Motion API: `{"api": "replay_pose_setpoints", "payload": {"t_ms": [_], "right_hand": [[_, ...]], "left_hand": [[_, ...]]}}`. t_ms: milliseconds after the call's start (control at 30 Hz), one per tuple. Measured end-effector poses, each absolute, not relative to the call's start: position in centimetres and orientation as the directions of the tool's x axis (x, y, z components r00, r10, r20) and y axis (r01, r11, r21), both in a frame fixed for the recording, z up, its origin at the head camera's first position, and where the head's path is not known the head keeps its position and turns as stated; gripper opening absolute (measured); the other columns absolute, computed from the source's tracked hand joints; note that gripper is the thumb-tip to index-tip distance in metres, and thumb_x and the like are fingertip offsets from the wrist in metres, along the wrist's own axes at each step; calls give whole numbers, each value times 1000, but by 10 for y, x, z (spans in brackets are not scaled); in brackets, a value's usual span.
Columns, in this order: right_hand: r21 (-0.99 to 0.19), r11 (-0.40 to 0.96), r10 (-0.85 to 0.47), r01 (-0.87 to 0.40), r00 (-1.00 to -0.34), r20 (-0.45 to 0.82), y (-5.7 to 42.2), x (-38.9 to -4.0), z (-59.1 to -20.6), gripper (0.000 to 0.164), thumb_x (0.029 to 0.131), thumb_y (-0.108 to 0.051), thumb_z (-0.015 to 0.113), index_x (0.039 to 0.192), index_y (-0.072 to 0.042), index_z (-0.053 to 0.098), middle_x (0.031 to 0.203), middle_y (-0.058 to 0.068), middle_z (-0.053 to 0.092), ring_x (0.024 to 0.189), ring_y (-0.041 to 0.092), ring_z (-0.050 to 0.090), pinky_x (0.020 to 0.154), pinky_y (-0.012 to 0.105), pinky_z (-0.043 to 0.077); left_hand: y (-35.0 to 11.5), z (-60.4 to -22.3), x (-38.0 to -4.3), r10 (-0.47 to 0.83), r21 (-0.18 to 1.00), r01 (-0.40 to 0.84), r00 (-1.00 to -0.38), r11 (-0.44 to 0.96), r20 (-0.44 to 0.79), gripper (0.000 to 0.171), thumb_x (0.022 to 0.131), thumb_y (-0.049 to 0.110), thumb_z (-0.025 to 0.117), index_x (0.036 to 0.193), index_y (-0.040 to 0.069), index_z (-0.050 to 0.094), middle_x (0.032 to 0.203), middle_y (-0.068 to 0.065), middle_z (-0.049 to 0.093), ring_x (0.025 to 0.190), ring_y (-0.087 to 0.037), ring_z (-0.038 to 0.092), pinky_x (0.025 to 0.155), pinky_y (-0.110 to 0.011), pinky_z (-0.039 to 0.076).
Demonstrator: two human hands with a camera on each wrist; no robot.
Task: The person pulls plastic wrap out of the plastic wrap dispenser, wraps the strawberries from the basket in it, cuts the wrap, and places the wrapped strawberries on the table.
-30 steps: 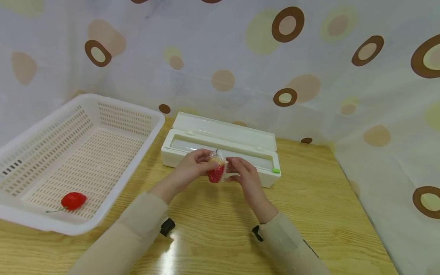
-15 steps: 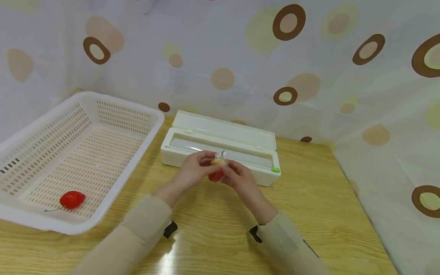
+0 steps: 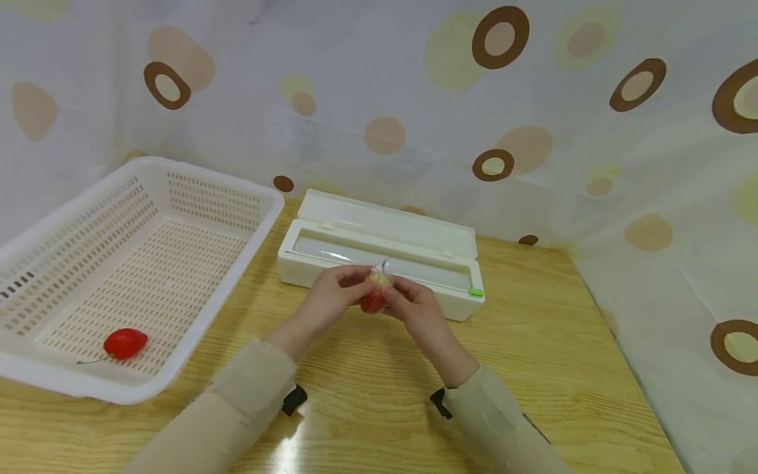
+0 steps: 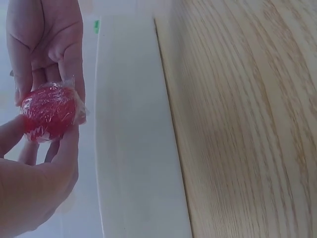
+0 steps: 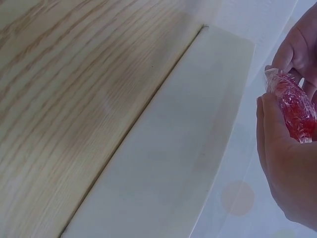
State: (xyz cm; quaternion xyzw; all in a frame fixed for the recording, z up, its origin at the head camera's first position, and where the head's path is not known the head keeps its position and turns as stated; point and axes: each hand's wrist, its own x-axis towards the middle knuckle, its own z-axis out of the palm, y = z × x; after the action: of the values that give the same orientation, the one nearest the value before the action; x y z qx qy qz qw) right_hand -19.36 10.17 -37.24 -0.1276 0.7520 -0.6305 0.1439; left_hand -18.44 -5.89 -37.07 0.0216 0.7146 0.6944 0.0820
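Both hands hold a small red-and-yellow fruit, wrapped in crinkled clear cling film with a thin dark stem at its top. My left hand pinches it from the left, thumb across its front. From the right, my right hand pinches the wrap near the yellow upper part. The left wrist view shows the red underside between the fingertips, film bunched at one side. In the right wrist view the wrapped fruit is partly cut off by the frame edge. Behind the hands stands a white cling film dispenser, lid raised, roll inside.
To the left is a white slotted plastic basket with a red pepper lying in it, its thin green stem pointing left. A green slider sits at the dispenser's right end. A patterned curtain hangs behind the wooden table.
My right hand has moved left and now grips the wrapped fruit, its thumb near the left thumb. The fruit's stem has shifted slightly to the right. Little differs over the last half second.
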Motion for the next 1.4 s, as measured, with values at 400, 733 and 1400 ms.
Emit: {"api": "replay_pose_setpoints", "payload": {"t_ms": [400,733,1400], "right_hand": [[-980,200,-328,8,-942,-75,103,-195,-370,35,99,-5,41,128,12,47,125,30,54,91,7,64,83,25,54],[-969,243,-354,-49,-934,-42,110,-193,-365,38,97,-8,47,133,6,45,129,26,53,111,24,60,91,34,51],[-968,248,-60,34,-997,-51,230,-200,-335,30,96,-17,51,116,4,48,94,-12,56,87,0,57,78,17,51]], "left_hand": [[-52,-366,-182,85,995,-55,-994,80,-62,33,91,13,59,121,0,59,122,-15,62,113,-25,59,92,-34,50],[-40,-366,-181,17,996,-17,-1000,90,-19,30,89,12,62,117,2,62,118,-14,64,112,-26,60,92,-36,50],[-68,-367,-188,58,857,122,-992,501,108,25,94,16,51,114,6,62,130,-15,53,125,-33,45,104,-49,36]]}}
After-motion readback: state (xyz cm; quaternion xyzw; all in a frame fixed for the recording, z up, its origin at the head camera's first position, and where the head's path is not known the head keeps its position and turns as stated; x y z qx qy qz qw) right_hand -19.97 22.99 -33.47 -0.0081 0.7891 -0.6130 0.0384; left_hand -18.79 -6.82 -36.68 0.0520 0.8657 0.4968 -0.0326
